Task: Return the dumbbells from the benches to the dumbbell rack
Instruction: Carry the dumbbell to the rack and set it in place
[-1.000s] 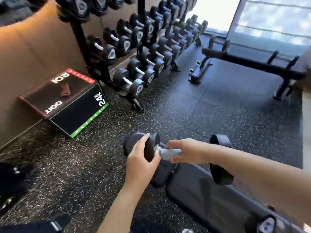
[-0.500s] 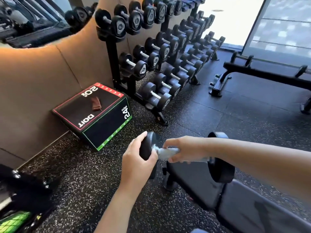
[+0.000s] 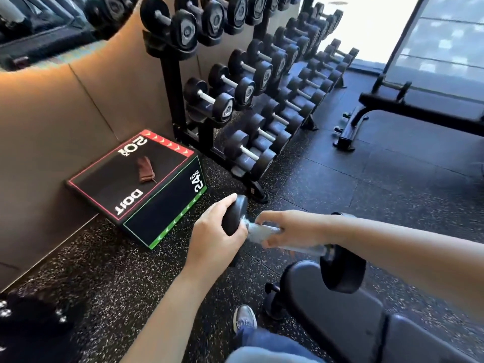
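Far left: a tan padded wall (image 3: 52,113) runs back along the speckled rubber floor (image 3: 340,184). A black jump box (image 3: 157,205) lies against it, edged in red and green, marked "20", "24" and "DOIT"; a small brown item (image 3: 144,170) rests on its top face.

Next to the box: the dumbbell rack (image 3: 172,95), a black frame with three tiers, stands against the wall and recedes toward a bright window. Each tier is loaded with black dumbbells with metal handles, set side by side.

Centre, foreground: the left hand (image 3: 214,231) is cupped over the left end of the dumbbell (image 3: 262,229), fingers (image 3: 225,205) wrapped over the rim of that black head, gripping it. The right hand (image 3: 290,227) is clenched around the metal handle just beside the left head. The dumbbell is held in the air, roughly level, in front of the rack's near end and apart from it. Its right head hangs just above the rounded end of the surface (image 3: 327,305), a black padded bench; whether the two touch cannot be told.

Below the hands: a grey shoe (image 3: 245,317) and a blue trouser leg stand on the floor beside the bench foot.

Right, background: a second black bench (image 3: 419,106) stands well apart, near the window.
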Motion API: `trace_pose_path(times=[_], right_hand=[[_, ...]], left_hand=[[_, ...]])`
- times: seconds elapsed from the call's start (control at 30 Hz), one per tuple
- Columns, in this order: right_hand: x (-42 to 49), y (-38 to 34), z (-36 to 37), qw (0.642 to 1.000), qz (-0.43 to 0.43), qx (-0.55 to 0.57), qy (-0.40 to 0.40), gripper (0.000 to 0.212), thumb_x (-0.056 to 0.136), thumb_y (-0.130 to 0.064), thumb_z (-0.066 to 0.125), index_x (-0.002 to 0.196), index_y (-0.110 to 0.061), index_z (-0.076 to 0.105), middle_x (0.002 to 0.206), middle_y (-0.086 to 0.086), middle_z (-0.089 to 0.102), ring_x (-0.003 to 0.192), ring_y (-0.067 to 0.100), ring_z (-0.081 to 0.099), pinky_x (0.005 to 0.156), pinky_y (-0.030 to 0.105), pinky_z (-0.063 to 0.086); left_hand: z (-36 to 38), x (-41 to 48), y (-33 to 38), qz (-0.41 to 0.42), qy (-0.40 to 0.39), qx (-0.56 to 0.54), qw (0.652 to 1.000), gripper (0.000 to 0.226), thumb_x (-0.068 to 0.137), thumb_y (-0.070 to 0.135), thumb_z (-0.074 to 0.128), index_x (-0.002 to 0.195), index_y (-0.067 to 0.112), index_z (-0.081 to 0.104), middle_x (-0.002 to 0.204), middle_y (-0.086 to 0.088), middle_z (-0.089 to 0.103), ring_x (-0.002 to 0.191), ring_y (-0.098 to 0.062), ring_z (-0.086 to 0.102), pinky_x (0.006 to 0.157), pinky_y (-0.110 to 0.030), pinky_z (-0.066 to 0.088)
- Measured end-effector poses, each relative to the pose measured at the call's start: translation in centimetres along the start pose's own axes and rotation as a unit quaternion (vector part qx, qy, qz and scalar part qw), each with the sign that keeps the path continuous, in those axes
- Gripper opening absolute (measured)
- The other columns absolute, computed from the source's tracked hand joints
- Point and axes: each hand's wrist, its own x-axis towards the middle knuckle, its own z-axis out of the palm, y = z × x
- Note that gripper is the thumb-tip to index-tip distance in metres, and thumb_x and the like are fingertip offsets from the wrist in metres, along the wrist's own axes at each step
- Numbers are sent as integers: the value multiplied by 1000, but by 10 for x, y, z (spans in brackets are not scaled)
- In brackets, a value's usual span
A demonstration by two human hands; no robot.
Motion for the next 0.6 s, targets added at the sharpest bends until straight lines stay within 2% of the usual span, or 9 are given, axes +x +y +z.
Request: trace_pose_path(times=[0.13, 0.23, 0.3, 0.47, 0.6], right_hand=[[34, 16, -37, 999, 25, 29, 2, 40, 90, -39, 56, 125, -36, 39, 105, 3, 66, 92, 22, 65, 84, 36, 51], [58, 27, -63, 998, 46, 45, 12, 39, 90, -38, 56, 125, -35, 39, 102, 5, 67, 85, 23, 68, 80, 35, 52], [75, 32, -78, 997, 59, 40, 19, 40, 89, -39, 56, 125, -35, 39, 101, 5, 66, 86, 24, 68, 78, 34, 52], [115, 44, -111, 994, 93, 62, 15, 40, 89, -43, 55, 124, -37, 38, 102, 2, 65, 88, 21, 66, 81, 35, 52], [156, 53, -144, 989, 117, 87, 31, 44, 88, -44, 55, 127, -35, 37, 107, 1, 64, 91, 20, 63, 84, 35, 50]], left_hand=[[12, 62, -10, 12, -30, 4, 999, 51, 77, 13, 69, 125, 13, 53, 121, 0, 59, 112, -8, 51, 100, -25, 37], [21, 105, -17, 27, -42, 2, 999, 50, 76, 12, 69, 124, 10, 54, 120, -1, 60, 109, -4, 49, 95, -5, 30], [24, 130, -24, 27, -55, -8, 998, 50, 76, 11, 70, 123, 10, 55, 120, -2, 60, 109, -3, 48, 92, 0, 27], [33, 196, -41, 48, -94, -21, 994, 51, 76, 10, 70, 125, 9, 53, 121, -2, 58, 110, -2, 46, 90, 4, 23], [41, 261, -56, 73, -131, -24, 988, 51, 78, 11, 68, 126, 8, 52, 124, -2, 57, 112, -2, 45, 93, 1, 24]])
